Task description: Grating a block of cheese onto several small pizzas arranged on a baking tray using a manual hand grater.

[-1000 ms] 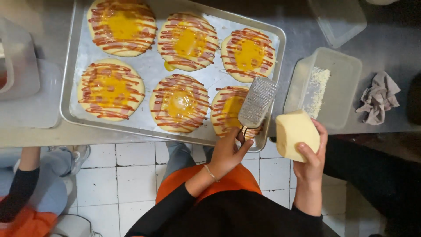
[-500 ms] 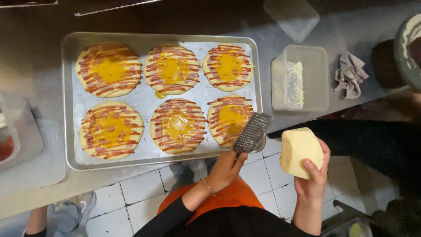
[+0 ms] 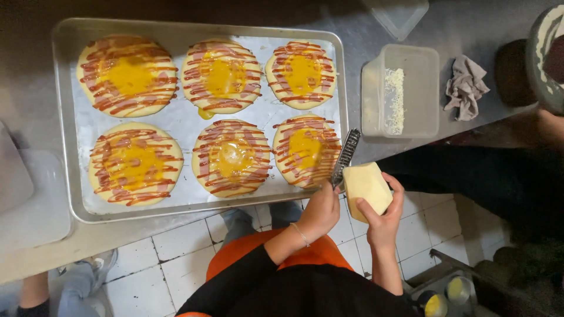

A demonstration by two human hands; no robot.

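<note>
My left hand (image 3: 322,210) grips the handle of a flat metal grater (image 3: 346,155), held nearly edge-on over the tray's near right corner. My right hand (image 3: 385,218) holds a pale yellow block of cheese (image 3: 365,183) pressed against the grater's right side. Just left of the grater lies a round dough base (image 3: 305,149) with yellow sauce and red stripes. It is one of several such rounds on the metal baking tray (image 3: 176,120).
A clear plastic tub (image 3: 401,94) with a streak of grated cheese stands right of the tray on the steel counter. A crumpled grey cloth (image 3: 466,87) lies beyond it. A clear lid (image 3: 401,16) sits at the back. Another person's feet and arm (image 3: 64,287) show lower left.
The grater has turned from face-up to nearly edge-on, and the cheese block has moved left against it. The view has shifted so the tray sits more central.
</note>
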